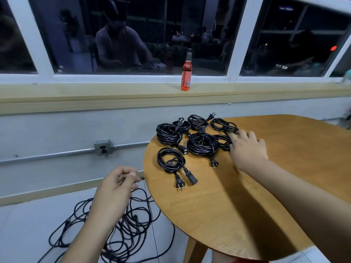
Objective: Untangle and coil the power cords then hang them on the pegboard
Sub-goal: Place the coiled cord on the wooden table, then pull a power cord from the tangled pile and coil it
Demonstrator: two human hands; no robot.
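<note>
Several coiled black power cords [202, 144] lie in a cluster at the far left part of a round wooden table [266, 196]. My right hand [247, 149] lies flat over one small coil [224, 142] at the cluster's right side, fingers spread. A tangled heap of black cord [133, 228] sprawls on the floor left of the table. My left hand [117, 185] hovers above that heap and pinches a strand of cord between thumb and fingers. The pegboard is not in view.
A red drink bottle [186, 73] stands on the window sill beyond the table. A metal wall outlet [103, 148] with conduit sits on the wall at left. The table's wooden leg [195, 251] shows below its front edge.
</note>
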